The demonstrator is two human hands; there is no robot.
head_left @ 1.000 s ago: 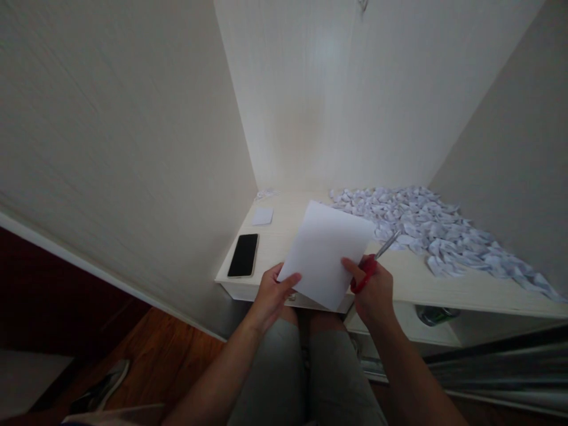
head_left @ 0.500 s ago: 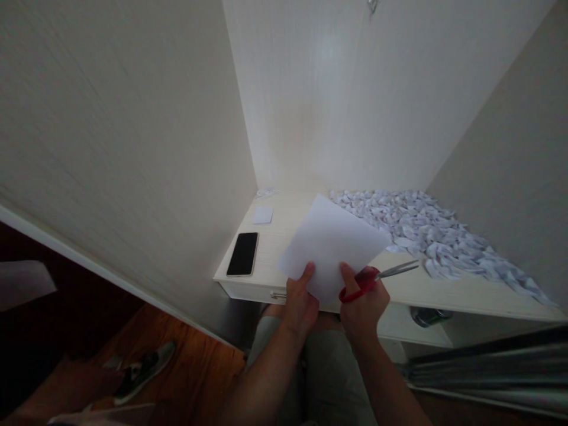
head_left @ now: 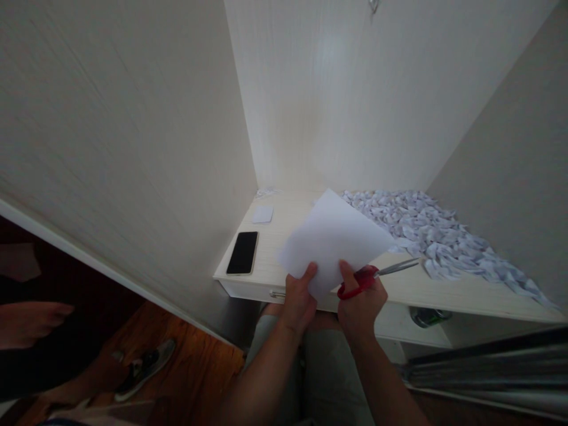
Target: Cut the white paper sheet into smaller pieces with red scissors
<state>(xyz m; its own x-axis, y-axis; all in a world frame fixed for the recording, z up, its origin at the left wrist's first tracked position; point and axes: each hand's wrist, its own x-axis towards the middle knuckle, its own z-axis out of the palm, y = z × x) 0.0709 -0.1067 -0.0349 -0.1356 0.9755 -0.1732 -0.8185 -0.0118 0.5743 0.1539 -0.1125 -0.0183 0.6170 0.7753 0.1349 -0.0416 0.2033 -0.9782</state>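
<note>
apparent holding step: left hand (head_left: 300,300) and right hand (head_left: 364,305) pinch paper (head_left: 335,236), right also gripping scissors (head_left: 368,276); cutting would require turning those inward.

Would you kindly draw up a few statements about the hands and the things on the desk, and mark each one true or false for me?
1. The left hand and the right hand both hold the white sheet. True.
2. The right hand also holds the red-handled scissors. True.
3. The scissors are cutting into the sheet. False: their blades point off to the right, not into it.
4. The phone lies on the desk, left of the sheet. True.
5. The phone's screen is lit. False: it is dark.
6. The heap of white pieces lies on the desk's left side. False: the heap of white pieces is on the right.
</note>
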